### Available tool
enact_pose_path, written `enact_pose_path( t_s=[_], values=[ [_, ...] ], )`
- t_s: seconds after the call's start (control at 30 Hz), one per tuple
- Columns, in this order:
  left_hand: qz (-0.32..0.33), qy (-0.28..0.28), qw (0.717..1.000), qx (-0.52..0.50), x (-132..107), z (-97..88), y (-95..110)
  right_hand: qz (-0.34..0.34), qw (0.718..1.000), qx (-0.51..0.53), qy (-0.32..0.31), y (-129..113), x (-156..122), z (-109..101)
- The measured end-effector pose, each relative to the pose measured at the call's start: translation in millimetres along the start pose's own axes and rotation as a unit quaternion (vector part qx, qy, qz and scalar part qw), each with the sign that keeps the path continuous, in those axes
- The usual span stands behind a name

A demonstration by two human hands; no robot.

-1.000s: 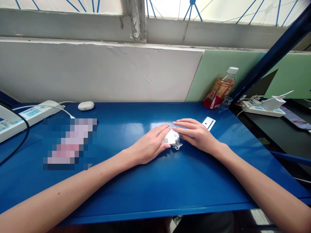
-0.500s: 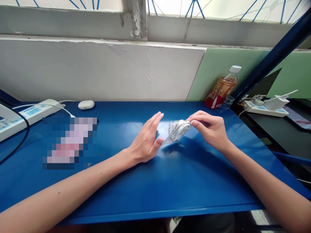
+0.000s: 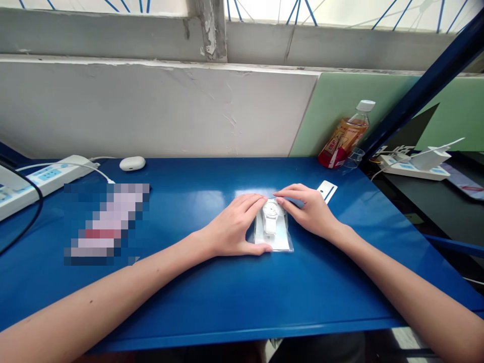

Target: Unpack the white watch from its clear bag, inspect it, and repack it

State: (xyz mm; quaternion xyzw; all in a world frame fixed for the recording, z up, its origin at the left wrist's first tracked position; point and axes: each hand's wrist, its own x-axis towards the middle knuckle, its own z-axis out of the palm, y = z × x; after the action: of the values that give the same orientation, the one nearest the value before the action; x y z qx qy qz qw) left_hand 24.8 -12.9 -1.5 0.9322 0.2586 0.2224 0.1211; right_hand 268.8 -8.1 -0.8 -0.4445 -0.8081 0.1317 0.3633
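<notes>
A white wristwatch (image 3: pixel 270 214) lies face up inside a clear plastic bag (image 3: pixel 289 243) on the blue table, with a whitish backing under it. My left hand (image 3: pixel 236 224) rests along the bag's left side, its fingers stretched to the top edge and its thumb spread away to the lower edge. At the bag's upper right corner, the thumb and forefinger of my right hand (image 3: pixel 308 209) close on the plastic near the watch dial. Part of a white card with a dark slot (image 3: pixel 324 189) shows behind my right hand; the rest is hidden.
A drink bottle (image 3: pixel 345 138) leans at the back right near the blue post. White earbud case (image 3: pixel 132 163), power strip (image 3: pixel 53 176) with cables and a blurred-out phone-like object (image 3: pixel 113 217) lie on the left. Another power strip (image 3: pixel 416 166) sits right, beyond the table's edge.
The bag, tilted up in my right hand before, now lies flat with the watch dial facing up. My left hand has come against it, and the white card has come into view.
</notes>
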Motion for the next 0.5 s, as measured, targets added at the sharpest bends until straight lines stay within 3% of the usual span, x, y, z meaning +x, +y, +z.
enact_pose_path(
  t_s=[0.1,0.23,0.5],
  values=[
    [-0.025,0.003,1.000,0.008,0,1.4,0,-0.099,0.988,-0.071,-0.099,-3,-1,-9],
    [-0.041,-0.008,0.999,0.029,0,1.7,-2,-0.106,0.968,-0.089,-0.208,-4,-5,-18],
    [-0.066,-0.087,0.987,0.121,1,-6.9,-5,-0.075,0.967,-0.102,-0.222,-2,-6,-13]
  ],
)
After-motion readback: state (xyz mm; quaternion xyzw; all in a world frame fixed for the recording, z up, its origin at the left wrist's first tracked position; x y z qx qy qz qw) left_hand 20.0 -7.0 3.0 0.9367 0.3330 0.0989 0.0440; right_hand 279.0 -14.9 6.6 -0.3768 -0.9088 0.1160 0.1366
